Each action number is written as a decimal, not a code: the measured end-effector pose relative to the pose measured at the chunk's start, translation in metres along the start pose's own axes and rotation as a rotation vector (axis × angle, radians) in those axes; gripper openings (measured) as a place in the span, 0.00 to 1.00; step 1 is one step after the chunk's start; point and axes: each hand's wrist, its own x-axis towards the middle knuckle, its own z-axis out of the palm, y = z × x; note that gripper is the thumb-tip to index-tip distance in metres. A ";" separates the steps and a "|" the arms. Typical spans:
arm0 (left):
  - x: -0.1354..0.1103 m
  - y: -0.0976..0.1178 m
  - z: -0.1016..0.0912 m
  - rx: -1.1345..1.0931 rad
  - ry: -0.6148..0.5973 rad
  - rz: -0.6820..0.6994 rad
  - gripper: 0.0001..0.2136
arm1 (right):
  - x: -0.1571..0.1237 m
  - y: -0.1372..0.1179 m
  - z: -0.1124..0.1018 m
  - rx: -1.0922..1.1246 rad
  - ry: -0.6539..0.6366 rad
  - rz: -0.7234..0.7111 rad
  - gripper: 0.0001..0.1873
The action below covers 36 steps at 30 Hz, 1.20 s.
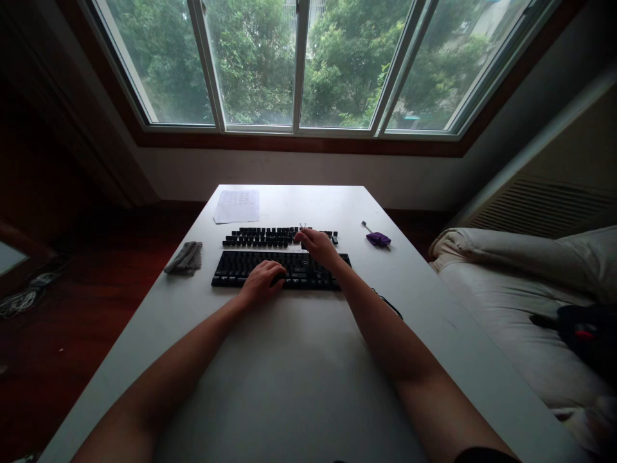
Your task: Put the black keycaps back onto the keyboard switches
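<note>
A black keyboard (231,268) lies on the white table. My left hand (261,281) rests on its front middle part, fingers stretched over the keys, with a dark gap between thumb and fingers. Above the keyboard's right half is my right hand (319,247), its fingers closed on a thin wire keycap puller (303,226), whose wire ends stick up past the fingers. Part of the puller is hidden by the hand. Behind the keyboard stand rows of loose black keycaps (255,242), partly covered by my right hand.
A grey cloth (185,258) lies at the left table edge, and a printed paper sheet (237,206) at the back left. To the right are a purple item (378,240) and a small brush (367,227). A black cable (389,305) runs beside my right forearm.
</note>
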 end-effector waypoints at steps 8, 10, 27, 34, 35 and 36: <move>-0.001 0.003 -0.001 0.056 -0.027 0.018 0.11 | -0.009 0.019 0.000 0.111 -0.125 0.033 0.18; -0.001 0.004 -0.001 0.078 -0.038 0.033 0.12 | -0.009 0.022 0.003 0.127 -0.140 0.033 0.17; -0.003 0.014 0.004 0.186 -0.145 0.114 0.20 | -0.011 0.021 0.008 0.160 -0.197 0.047 0.15; -0.002 0.015 0.004 0.190 -0.148 0.118 0.20 | -0.012 0.012 0.013 0.115 -0.182 0.017 0.14; -0.002 0.014 0.004 0.190 -0.148 0.118 0.20 | -0.012 0.012 0.013 0.108 -0.185 0.006 0.13; -0.002 0.014 0.004 0.191 -0.149 0.117 0.20 | -0.013 0.011 0.013 0.103 -0.192 -0.006 0.13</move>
